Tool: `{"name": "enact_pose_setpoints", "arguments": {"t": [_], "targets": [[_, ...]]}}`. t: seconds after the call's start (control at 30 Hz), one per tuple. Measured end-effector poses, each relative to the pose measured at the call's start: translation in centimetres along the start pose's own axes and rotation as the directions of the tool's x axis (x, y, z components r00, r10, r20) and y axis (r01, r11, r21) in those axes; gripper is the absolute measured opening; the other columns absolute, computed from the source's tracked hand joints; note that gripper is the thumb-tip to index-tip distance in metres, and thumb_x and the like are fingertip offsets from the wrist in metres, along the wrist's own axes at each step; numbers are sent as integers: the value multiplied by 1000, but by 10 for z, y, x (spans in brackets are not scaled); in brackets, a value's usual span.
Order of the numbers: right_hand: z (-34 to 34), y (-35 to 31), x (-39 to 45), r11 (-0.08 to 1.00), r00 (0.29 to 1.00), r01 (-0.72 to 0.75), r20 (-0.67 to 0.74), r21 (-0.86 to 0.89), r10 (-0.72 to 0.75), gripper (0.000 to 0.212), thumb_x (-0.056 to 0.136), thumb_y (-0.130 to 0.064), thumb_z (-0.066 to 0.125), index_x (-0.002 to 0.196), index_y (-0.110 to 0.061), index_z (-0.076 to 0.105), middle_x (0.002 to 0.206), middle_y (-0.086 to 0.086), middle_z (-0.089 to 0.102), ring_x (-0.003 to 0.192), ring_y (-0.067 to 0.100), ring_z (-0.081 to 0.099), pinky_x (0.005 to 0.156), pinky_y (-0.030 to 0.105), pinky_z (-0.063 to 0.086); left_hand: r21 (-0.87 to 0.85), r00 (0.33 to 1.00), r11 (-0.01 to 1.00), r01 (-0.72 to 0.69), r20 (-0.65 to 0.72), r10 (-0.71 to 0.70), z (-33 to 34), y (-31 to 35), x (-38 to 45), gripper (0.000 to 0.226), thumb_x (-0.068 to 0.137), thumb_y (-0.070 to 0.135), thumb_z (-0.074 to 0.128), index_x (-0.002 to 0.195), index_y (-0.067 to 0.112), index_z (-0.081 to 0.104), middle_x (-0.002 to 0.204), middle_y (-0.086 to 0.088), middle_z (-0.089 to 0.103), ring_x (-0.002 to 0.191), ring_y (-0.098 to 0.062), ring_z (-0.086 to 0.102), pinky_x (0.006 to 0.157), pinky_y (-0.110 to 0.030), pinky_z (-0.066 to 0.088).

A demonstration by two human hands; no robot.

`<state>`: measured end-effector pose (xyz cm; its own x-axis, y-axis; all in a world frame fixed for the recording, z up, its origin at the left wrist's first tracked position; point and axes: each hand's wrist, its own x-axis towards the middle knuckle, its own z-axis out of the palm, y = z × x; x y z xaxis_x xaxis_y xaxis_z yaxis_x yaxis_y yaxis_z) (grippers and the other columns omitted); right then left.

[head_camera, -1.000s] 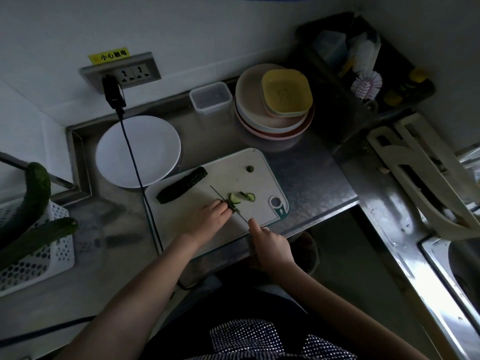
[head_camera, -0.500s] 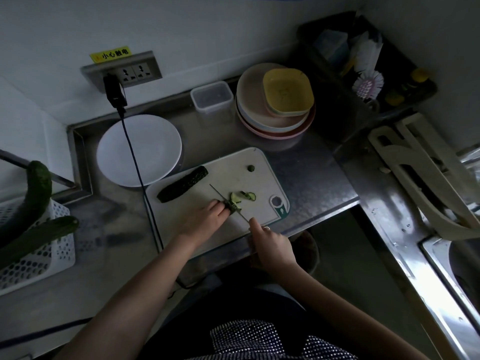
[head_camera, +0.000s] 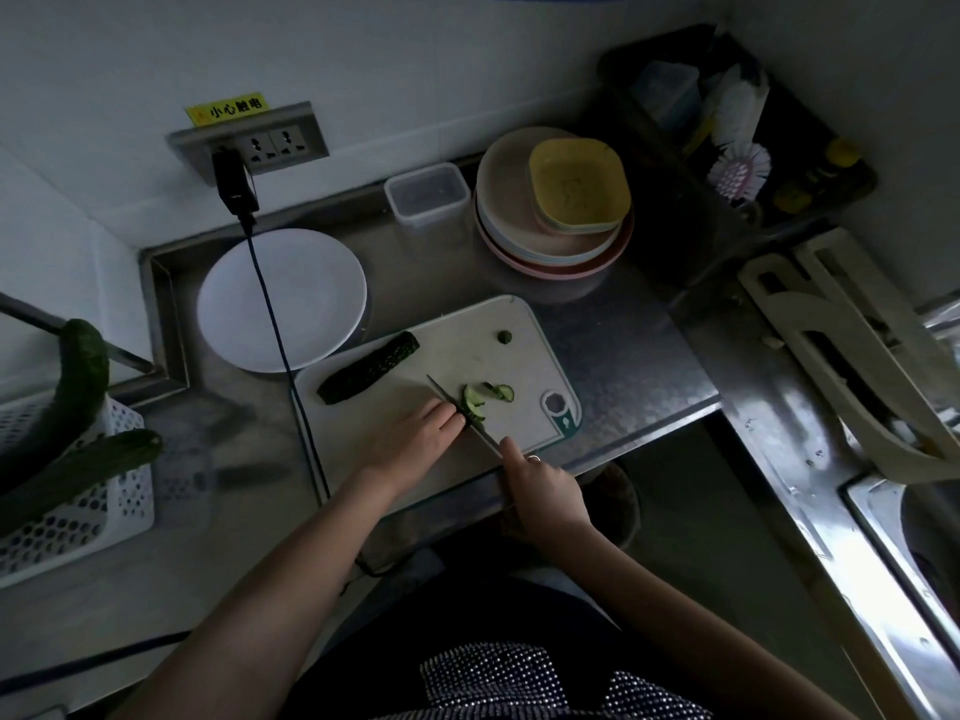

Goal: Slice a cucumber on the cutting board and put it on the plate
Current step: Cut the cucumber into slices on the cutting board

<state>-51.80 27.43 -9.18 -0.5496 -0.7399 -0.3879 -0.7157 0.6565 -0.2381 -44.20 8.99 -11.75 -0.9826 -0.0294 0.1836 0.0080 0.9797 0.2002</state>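
A white cutting board (head_camera: 467, 350) lies on the steel counter. On it sit a dark cucumber half (head_camera: 368, 367), a small end piece (head_camera: 504, 336) and a few cut slices (head_camera: 493, 393). My left hand (head_camera: 415, 436) covers and holds a short cucumber piece (head_camera: 474, 413), of which only the cut end shows. My right hand (head_camera: 540, 485) grips a knife (head_camera: 460, 413), index finger along its spine, blade against the piece beside my left fingertips. The white plate (head_camera: 280, 298) sits left of the board, behind it.
A black cable (head_camera: 270, 314) runs from the wall socket across the plate and past the board's left edge. A stack of plates (head_camera: 556, 210) and a plastic box (head_camera: 428, 197) stand behind the board. Whole cucumbers (head_camera: 78, 407) lie in a white basket at left. The sink is at right.
The knife blade and my hands have barely shifted; my left fingers sit a little further back along the piece. Slices stay where they were.
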Motion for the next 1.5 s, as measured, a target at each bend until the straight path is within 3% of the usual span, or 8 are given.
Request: {"name": "enact_pose_setpoints", "arguments": {"t": [0.2,0.3,0.4,0.63,0.83,1.23,1.37,1.5], "targets": [[-3,-1,0,1000,1000,-8,16,-13,8,39,94,-6,44,129,-17,30,100,7,65,85,32,66,61,38,46,3,1000,1000,-17,14,17,-5,3,2,38,54,-3,62,92,3,62,85,-11,64,88,-21,44,51,-27,54],[-3,-1,0,1000,1000,-4,20,-12,4,38,93,-6,44,127,-17,30,98,7,66,84,31,67,62,39,50,-15,1000,1000,-12,13,12,-1,0,1,44,57,-3,62,98,8,50,87,-10,62,88,-21,44,53,-31,55],[-4,2,-2,1000,1000,7,-2,3,-7,36,92,-8,45,123,-18,30,98,6,64,83,31,66,62,39,49,0,1000,1000,-15,19,15,-1,2,0,25,70,2,49,94,10,55,84,-7,63,86,-19,47,55,-29,54],[-6,0,-5,998,997,50,-61,38,-48,27,98,-18,43,122,-19,31,95,5,62,79,31,66,62,40,52,54,998,998,-12,65,9,-4,2,-1,37,72,7,35,82,7,71,80,-8,65,77,-23,64,49,-26,54],[-7,-2,-4,998,999,42,-31,37,-40,30,95,-13,44,122,-17,31,97,6,62,84,32,65,60,35,40,25,996,999,32,82,-34,1,0,-3,36,73,7,33,84,8,68,83,-8,62,85,-19,45,52,-31,54],[-2,0,3,1000,1000,1,23,-8,0,37,93,-9,45,125,-19,28,100,6,65,86,31,67,64,38,49,-25,999,1000,-5,43,6,5,-3,-4,27,74,5,35,98,10,46,87,-9,61,86,-21,46,54,-33,54],[-7,7,5,997,997,-73,-9,30,73,31,93,-7,42,120,-18,31,99,7,64,85,32,66,60,37,44,-23,1000,1000,-5,28,6,8,-3,-3,23,73,7,40,95,10,46,89,-8,56,86,-21,45,54,-33,54],[-21,23,9,986,987,-120,-92,118,131,17,96,-16,43,111,-19,34,92,7,65,77,31,65,62,40,53,-38,1000,999,-16,-9,15,13,-6,-2,21,72,2,60,92,7,56,86,-11,60,84,-21,44,53,-34,53]]}}
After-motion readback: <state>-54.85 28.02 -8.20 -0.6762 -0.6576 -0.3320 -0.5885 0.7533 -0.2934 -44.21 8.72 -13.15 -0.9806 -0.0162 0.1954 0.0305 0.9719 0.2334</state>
